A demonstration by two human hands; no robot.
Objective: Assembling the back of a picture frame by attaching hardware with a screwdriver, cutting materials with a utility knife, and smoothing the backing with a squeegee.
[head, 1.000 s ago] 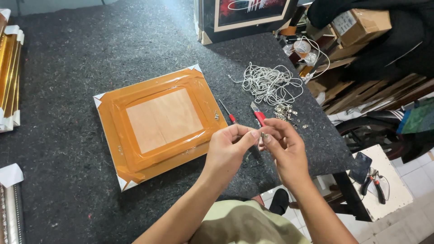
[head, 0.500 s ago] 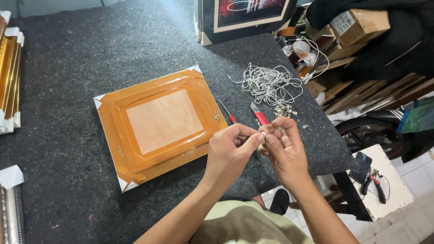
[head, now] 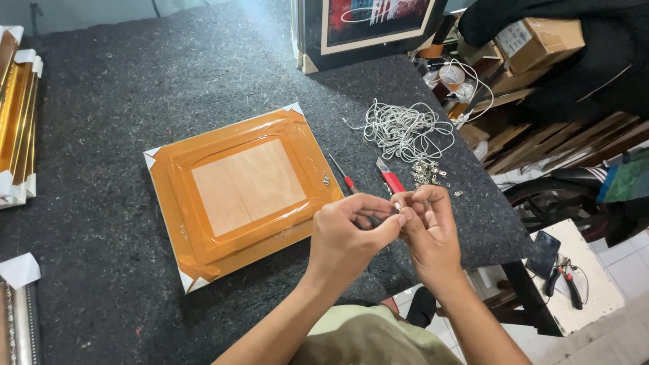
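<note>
1. An orange-taped picture frame back lies on the dark grey felt worktop.
2. A tangled white cord lies beside a red-handled cutter.
3. A brown cardboard box sits beyond.

A frame lay face down on the table. To its right lay a screwdriver, then a cutter. Behind those sat a cord tangle, with small hardware just before it.
</note>
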